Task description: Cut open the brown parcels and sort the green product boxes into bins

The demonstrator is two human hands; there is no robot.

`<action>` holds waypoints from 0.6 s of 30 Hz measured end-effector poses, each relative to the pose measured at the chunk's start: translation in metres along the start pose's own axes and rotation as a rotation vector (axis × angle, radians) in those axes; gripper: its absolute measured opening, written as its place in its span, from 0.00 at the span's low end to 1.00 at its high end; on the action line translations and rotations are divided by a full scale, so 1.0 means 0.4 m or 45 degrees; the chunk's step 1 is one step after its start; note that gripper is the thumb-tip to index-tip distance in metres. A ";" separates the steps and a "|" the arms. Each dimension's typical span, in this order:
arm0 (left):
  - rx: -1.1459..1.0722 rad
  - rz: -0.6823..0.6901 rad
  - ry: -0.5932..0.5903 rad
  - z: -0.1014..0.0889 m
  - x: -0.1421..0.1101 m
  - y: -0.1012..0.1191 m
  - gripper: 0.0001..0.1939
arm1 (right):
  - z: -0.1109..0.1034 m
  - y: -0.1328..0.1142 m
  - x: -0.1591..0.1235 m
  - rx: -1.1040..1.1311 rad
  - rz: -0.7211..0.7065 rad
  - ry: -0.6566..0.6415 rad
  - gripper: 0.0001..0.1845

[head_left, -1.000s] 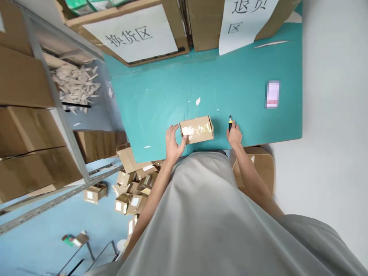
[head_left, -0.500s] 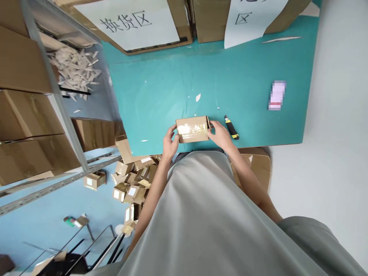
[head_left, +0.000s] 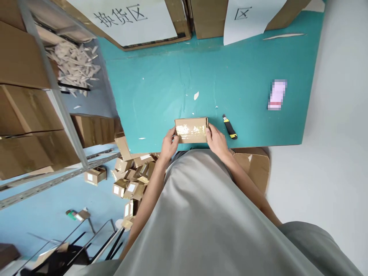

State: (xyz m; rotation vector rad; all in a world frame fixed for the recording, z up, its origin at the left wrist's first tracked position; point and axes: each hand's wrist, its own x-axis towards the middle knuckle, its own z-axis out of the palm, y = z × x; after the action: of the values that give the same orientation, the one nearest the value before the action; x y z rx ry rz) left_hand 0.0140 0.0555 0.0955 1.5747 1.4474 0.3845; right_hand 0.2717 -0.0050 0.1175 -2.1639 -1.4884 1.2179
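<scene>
A small brown cardboard box [head_left: 191, 130] with shiny clear tape across its top lies at the near edge of the green table [head_left: 155, 88]. My left hand [head_left: 169, 143] grips its left end, thumb toward me and fingers behind. At the right end, my right hand [head_left: 216, 140] presses the side, where a flap edge shows closed against the box. Just right of that hand lies a black and yellow box cutter [head_left: 230, 127]. What is inside the box is hidden.
Two large cartons with paper signs [head_left: 123, 21] stand along the table's back. A blurred pinkish item [head_left: 277, 94] lies at the right. Paper scraps [head_left: 196, 95] dot the tabletop. Left are shelves with cartons [head_left: 31, 111] and a floor pile of small boxes [head_left: 133, 180].
My right hand has pushed the flap at the box's right end inward, so it no longer sticks out. My left hand stays on the left end; the view has shifted slightly.
</scene>
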 end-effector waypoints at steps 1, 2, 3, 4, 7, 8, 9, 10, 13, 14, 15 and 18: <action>0.015 0.016 -0.004 0.001 -0.001 0.002 0.28 | 0.009 0.014 -0.003 0.055 -0.032 0.048 0.29; 0.010 0.024 -0.012 0.003 -0.003 0.003 0.28 | 0.017 0.028 -0.004 0.103 -0.065 0.088 0.31; -0.009 0.027 -0.025 0.004 -0.004 0.005 0.28 | 0.023 0.041 -0.003 0.146 -0.094 0.116 0.33; -0.031 0.026 -0.040 0.006 -0.005 0.008 0.28 | 0.026 0.053 -0.001 0.187 -0.119 0.136 0.33; -0.085 0.028 -0.091 0.011 -0.007 0.016 0.28 | 0.028 0.084 0.009 0.304 -0.167 0.165 0.34; -0.086 0.042 -0.101 0.013 -0.007 0.019 0.28 | 0.026 0.093 0.012 0.330 -0.173 0.169 0.35; -0.078 0.060 -0.104 0.015 -0.006 0.022 0.27 | 0.024 0.101 0.014 0.349 -0.175 0.172 0.35; -0.067 0.082 -0.101 0.017 -0.005 0.025 0.26 | 0.022 0.108 0.014 0.364 -0.174 0.174 0.35; -0.114 0.116 -0.088 0.023 0.004 0.020 0.24 | 0.013 0.131 0.013 0.418 -0.169 0.169 0.36; -0.189 0.101 -0.088 0.025 0.010 0.013 0.25 | 0.009 0.140 0.012 0.442 -0.167 0.165 0.36; -0.296 0.066 -0.086 0.027 0.020 0.002 0.27 | 0.004 0.150 0.012 0.469 -0.163 0.160 0.37; -0.654 -0.149 -0.018 0.035 0.065 -0.044 0.32 | -0.014 0.187 0.012 0.582 -0.122 0.128 0.39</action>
State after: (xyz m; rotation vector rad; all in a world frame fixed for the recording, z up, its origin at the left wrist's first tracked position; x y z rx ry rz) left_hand 0.0206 0.0710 0.0655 1.0737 1.2922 0.6177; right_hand 0.3255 -0.0333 0.0730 -1.8007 -1.1245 1.2495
